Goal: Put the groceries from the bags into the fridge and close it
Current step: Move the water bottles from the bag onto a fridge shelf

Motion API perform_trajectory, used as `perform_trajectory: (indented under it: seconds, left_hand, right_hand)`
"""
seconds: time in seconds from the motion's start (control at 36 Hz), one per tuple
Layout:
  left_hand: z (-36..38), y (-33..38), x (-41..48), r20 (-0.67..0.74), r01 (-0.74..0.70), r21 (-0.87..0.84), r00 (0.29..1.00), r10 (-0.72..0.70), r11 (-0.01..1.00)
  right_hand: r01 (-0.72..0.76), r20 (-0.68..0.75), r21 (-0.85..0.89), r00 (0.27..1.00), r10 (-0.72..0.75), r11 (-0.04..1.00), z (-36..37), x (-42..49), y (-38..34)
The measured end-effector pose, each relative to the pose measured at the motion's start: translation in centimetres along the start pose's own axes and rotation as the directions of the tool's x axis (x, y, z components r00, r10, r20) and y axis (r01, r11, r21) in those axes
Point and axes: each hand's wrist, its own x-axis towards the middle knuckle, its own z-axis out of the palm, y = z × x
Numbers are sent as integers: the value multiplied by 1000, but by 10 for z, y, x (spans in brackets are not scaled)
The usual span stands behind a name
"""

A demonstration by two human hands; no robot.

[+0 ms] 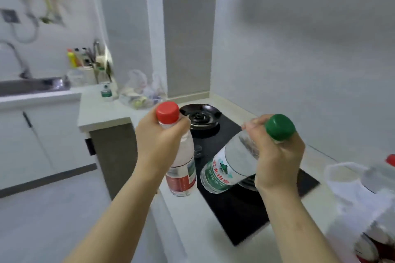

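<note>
We see left hand [159,143] gripping red-capped bottle [181,170] | right hand [277,162] gripping green-capped bottle [227,164] | bag [346,190] on bench [203,232] holds blurred bottles [379,175]

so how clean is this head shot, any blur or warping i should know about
Head view: motion blur smears the white bag at lower right and the sink area; the red-capped bottle and green-capped bottle are sharper; wide-angle lens bows the wall edges; light is flat, no harsh glare.

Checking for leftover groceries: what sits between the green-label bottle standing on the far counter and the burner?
A clear plastic bag with items inside lies on the counter between the standing bottle and the burner, as the head view shows.
</note>
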Motion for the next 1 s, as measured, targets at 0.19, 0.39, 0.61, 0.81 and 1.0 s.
perform_trajectory:
  seconds: [0.19,0.39,0.61,0.81,1.0]
  left_hand:
    - [-127,16,-24,-253,22,232,967,39,972]
    - [-254,46,-55,-452,110,379,888,80,919]
    - [-400,92,-118,-657,233,530,720,221,816]
    - [-526,136,-168,-727,297,609,579,369,735]
    - [-634,176,-212,-761,398,630,484,431,666]
  right_hand:
    - [-156,361,184,929,81,971,95,-60,4]
    - [-231,640,273,768,4,934,194,-143,-23]
    - [-379,847,288,529,-50,879,292,-264,-76]
    - [-527,939,287,321,-125,800,368,-384,-132]
    - [-631,959,277,222,-174,724,440,-493,-187]
